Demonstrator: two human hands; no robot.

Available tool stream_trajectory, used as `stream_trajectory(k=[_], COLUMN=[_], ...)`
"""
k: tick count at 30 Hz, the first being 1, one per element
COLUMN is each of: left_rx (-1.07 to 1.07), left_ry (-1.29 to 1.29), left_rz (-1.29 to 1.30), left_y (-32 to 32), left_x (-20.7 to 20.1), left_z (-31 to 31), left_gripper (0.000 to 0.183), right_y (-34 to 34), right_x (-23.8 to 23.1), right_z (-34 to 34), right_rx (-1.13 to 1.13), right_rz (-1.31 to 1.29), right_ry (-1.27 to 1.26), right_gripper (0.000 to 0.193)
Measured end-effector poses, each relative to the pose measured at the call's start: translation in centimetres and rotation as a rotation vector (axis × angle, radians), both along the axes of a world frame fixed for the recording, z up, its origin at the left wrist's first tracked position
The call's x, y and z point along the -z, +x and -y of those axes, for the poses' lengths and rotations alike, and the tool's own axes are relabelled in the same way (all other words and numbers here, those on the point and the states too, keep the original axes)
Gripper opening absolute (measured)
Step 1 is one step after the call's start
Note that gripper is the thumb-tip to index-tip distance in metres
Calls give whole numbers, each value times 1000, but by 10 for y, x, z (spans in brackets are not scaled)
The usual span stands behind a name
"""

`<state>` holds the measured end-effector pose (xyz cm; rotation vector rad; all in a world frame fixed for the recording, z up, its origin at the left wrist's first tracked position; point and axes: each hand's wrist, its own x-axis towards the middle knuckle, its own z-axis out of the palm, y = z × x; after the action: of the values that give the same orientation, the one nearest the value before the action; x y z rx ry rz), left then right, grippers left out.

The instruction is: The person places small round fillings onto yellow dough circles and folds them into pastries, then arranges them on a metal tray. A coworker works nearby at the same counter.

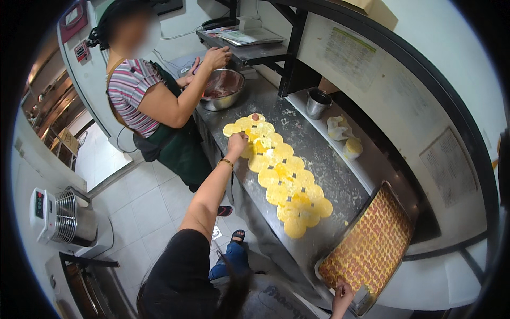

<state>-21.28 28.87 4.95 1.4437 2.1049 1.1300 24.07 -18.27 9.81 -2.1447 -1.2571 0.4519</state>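
Note:
Thin round yellow dough discs [276, 194] lie in overlapping rows along the metal worktable. Some discs carry a wet yellow smear, and a small lump of brownish-pink filling [255, 116] sits on the farthest one. My left hand [238, 142] reaches over the left edge of the rows, fingers pinched together at a disc; what they hold, if anything, is hidden. At the near right, a large tray [346, 232] is packed with small pieces of yellow dough and brownish-pink filling. My right hand [344, 290] is at its near corner, fingers drawn together over the pieces; their contents cannot be made out.
Across the table's far left, a co-worker [159, 101] stands with both hands above a steel bowl [228, 98] of reddish-brown mixture. A metal cup [317, 103] and a yellowish tub [351, 149] stand on the back ledge. A dough mixer [71, 218] is at left.

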Motion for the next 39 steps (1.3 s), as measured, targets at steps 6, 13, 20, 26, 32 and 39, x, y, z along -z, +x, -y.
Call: stream_trajectory(k=[6,13,20,26,32,39], left_rx=[50,95,339,419,458,379], left_ry=[-54,-170,-322,-194,-283,-236], left_rz=[-70,-210,-248,-200,-115,1106], left_y=[-40,-66,-62,-84,-71,-91], left_x=[8,38,33,61,54,85], left_z=[-104,-195,-229,-246,-248,-258], left_gripper=[14,16,15,16,11,26], right_y=[-47,-96,-125,-136,-135,-146], right_x=[-30,-39,-39,-39,-36,-32], right_z=[-60,-137,-169,-186,-178,-175], right_rx=[78,-43,-11,10,3,19], right_rz=[21,5,14,-12,53,-42], right_ry=[-301,-281,-161,-108,-139,-111], right_gripper=[30,25,20,23,29,31])
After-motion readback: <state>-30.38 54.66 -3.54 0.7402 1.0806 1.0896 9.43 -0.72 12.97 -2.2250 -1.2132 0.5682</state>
